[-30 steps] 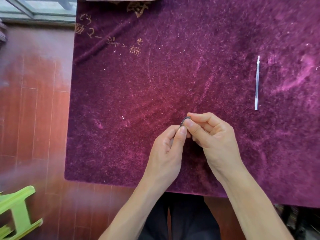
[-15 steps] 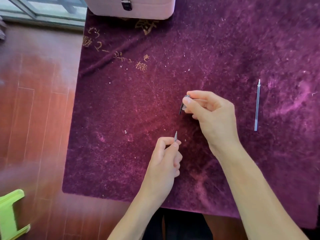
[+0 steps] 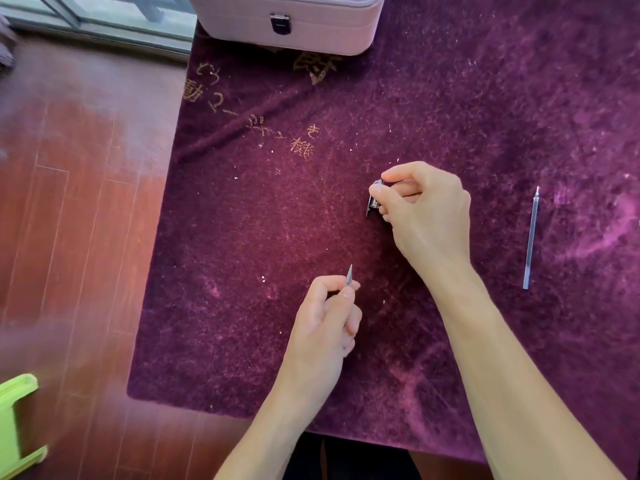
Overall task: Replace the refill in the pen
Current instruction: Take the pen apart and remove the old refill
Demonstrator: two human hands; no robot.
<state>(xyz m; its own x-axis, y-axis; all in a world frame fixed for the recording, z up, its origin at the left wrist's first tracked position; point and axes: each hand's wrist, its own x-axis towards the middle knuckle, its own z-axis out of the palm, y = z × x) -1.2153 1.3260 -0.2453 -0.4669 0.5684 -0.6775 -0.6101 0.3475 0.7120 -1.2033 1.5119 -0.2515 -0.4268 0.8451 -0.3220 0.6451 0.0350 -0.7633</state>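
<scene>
Between left thumb and forefinger (image 3: pixel 347 295): pointed metal tip section of the pen (image 3: pixel 349 276), pinched firm, point aimed up and away, rest hidden inside the curled left hand (image 3: pixel 323 323). Up and to the right of those fingers, well apart: right hand (image 3: pixel 424 211), fingers closed round the pen barrel (image 3: pixel 373 201), only its dark, metal-banded end peeking out past the thumb. Whether anything sits inside that barrel, cannot tell. Farther right of the right knuckles, clear of both hands: slim refill (image 3: pixel 530 239) lying flat on the purple cloth (image 3: pixel 277 220), untouched, tip pointing away. Beyond the right fingertips, at the far edge: pale case (image 3: pixel 294 22) with a clasp. Left of the cloth: wooden floor (image 3: pixel 69 237).

Judged from this: pen taken apart, two pieces held separately. Left to do, most likely: pick up the lying refill, slide into the barrel, screw the tip back on.
</scene>
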